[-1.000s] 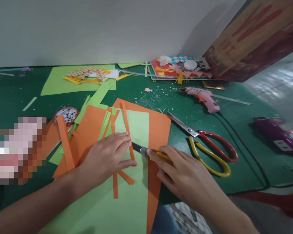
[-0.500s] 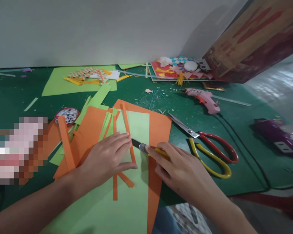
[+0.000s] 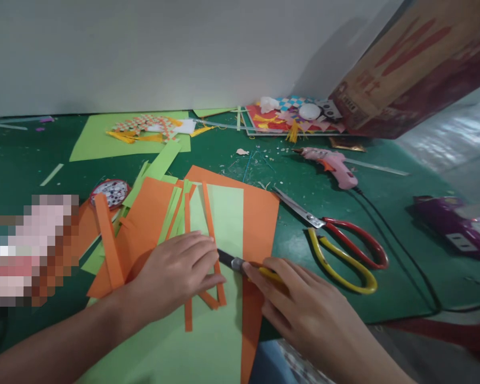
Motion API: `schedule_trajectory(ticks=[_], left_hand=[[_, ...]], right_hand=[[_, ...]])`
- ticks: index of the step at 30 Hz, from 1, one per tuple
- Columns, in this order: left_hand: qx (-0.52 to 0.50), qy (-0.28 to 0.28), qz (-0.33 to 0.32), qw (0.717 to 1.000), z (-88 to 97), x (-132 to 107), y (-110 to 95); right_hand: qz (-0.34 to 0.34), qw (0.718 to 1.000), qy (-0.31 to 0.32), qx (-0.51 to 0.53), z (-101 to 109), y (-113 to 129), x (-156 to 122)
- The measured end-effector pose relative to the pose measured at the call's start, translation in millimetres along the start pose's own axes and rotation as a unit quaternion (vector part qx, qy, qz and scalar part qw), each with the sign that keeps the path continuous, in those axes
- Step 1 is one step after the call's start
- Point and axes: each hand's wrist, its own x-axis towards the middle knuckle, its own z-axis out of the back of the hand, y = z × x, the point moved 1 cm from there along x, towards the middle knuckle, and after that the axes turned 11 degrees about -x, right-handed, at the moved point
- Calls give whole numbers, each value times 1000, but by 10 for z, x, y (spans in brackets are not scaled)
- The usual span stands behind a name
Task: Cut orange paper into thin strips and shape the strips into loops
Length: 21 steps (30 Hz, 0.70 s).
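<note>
My left hand (image 3: 176, 272) lies flat with fingers stretched out, pressing on a thin orange paper strip (image 3: 210, 224) and the light green sheet (image 3: 224, 213) under it. My right hand (image 3: 300, 304) is closed round a yellow-handled craft knife (image 3: 240, 263); its dark blade tip touches the paper just beside my left fingertips. Both papers lie on a larger orange sheet (image 3: 262, 213). Cut orange and green strips (image 3: 164, 205) are piled to the left of my left hand.
Red-and-yellow scissors (image 3: 344, 248) lie open right of the orange sheet. A pink glue gun (image 3: 332, 165) with a black cord, a purple device (image 3: 450, 224), a round tin (image 3: 112, 192), woven paper pieces (image 3: 148, 125) and a cardboard box (image 3: 416, 69) sit on the green mat (image 3: 24, 160).
The knife and my right hand have drawn back toward me along the orange strip. My left hand has shifted slightly toward me as well.
</note>
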Motion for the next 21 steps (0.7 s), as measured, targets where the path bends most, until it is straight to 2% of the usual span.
schedule_trajectory(ticks=[6, 10, 21], left_hand=[[23, 37, 82, 996, -58, -46, 89], [20, 54, 88, 994, -67, -61, 94], [12, 54, 89, 995, -70, -69, 94]], right_hand=[[6, 1000, -9, 0, 1, -2, 9], [-5, 1000, -11, -4, -9, -18, 21], [-1, 1000, -15, -14, -79, -71, 123]])
